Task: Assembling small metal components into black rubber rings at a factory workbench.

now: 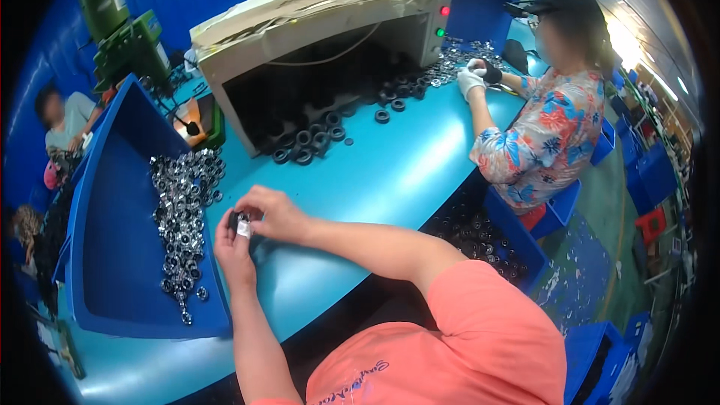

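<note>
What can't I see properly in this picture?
All in the head view:
Small piece: partly covered by the left grip and right grip.
Deep inside the big box: lost in dark shadow.
Shiny parts in the blue bin: too small and heaped up to count.
Coral shirt: cut off by the lower edge.

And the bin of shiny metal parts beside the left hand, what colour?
Blue. The bin shows best in the head view, at left.
</note>
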Motion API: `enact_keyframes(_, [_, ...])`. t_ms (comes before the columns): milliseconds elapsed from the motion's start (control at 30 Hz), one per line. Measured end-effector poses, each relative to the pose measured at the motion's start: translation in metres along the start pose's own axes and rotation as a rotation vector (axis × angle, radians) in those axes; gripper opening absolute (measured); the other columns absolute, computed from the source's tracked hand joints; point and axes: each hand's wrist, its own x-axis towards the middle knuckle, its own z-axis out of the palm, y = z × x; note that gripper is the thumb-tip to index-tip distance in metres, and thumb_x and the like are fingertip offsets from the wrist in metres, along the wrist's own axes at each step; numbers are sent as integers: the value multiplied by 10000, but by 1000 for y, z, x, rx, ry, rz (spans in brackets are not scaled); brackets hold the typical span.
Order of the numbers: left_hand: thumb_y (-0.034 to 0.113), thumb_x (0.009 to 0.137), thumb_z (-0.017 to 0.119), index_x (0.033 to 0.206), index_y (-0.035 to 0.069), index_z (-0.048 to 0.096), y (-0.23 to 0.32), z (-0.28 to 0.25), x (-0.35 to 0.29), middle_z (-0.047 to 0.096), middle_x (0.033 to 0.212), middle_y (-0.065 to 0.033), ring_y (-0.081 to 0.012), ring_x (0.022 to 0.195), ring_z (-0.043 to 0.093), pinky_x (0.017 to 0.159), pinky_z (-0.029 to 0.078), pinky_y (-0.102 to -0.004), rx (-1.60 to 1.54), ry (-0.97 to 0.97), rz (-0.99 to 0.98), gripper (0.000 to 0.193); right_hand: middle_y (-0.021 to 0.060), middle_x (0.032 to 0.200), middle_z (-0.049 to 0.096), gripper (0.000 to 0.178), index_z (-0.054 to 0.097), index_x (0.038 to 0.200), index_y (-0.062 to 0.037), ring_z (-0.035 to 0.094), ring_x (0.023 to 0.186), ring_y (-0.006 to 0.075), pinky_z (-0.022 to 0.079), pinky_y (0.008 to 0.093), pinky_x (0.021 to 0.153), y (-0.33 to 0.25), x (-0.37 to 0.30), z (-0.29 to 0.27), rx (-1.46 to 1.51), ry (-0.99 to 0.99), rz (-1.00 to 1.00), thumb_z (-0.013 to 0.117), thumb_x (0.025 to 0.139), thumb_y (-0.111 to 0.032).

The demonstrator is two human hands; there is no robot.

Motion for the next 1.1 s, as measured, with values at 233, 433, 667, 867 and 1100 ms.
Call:
enact_keyframes(233, [76,1012,561,1296,-30,527,-6,1,0,630,1183,-109,-173,1046,633,878,528,-291,158,106,33,306,95,1012,627,397,664,1155,-47,682,877,193,578,312,775,0,0,1,40,-140,38,699,766,26])
enact_keyframes(433, [90,1029,512,1265,13,559,-1,-5,-4,619,1059,-43,-105,850,591,707,497,-248,245,131,58,253,104,1122,646,369,668,1236,-70,648,1005,201,553,330,855,17,1,2,115,-170,225,696,879,-160])
enact_keyframes(667, [72,1017,508,1222,25,589,2,1,-7,627,1037,-33,-90,807,576,653,475,-234,371,158,126,226,128,1111,681,258,754,1089,-56,630,1042,211,526,361,897,25,-6,15,184,-215,238,660,937,-243])
enact_keyframes(867, [51,1007,503,1192,21,607,4,5,-8,637,1049,-39,-94,810,583,650,473,-228,419,216,195,214,107,1080,638,240,761,1074,-50,638,949,183,546,306,795,9,-14,24,243,-104,312,645,948,-218])
enact_keyframes(1100, [94,1032,515,1261,15,576,10,3,-2,634,1052,-40,-95,815,592,689,481,-227,70,54,98,250,85,1069,608,209,758,1073,-27,641,875,155,562,292,735,6,-8,18,500,-31,443,699,932,-170])
